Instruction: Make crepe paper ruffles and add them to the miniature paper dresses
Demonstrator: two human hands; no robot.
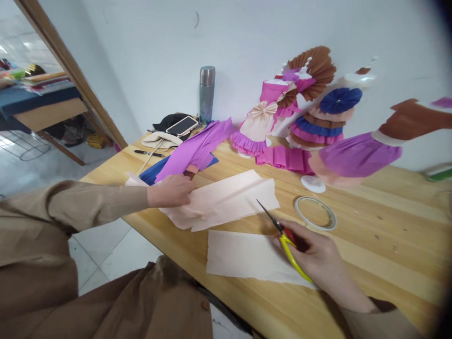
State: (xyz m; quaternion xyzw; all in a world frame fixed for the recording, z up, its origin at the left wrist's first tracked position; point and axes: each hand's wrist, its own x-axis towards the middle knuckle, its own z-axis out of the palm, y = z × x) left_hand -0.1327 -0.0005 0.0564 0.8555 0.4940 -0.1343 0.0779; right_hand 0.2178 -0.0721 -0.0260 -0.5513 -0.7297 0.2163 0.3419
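Scissors (289,252) with yellow-and-red handles and dark blades are held in my right hand (319,254), the blades closed and pointing up and left. They hover over a cut strip of pale pink crepe paper (240,256) on the near side of the table. My left hand (171,190) is closed, its curled fingers gripping the left part of a larger pale pink crepe paper piece (233,195); its fingertips are partly hidden. Purple crepe paper (197,148) and blue crepe paper (155,170) lie just beyond that hand.
A roll of tape (315,213) lies right of the paper on the wooden table (381,263). Several small dress forms in crepe paper stand along the wall, including a pink one (256,127). A flask (206,94), a phone (182,125) and a pen (149,153) are at the back left.
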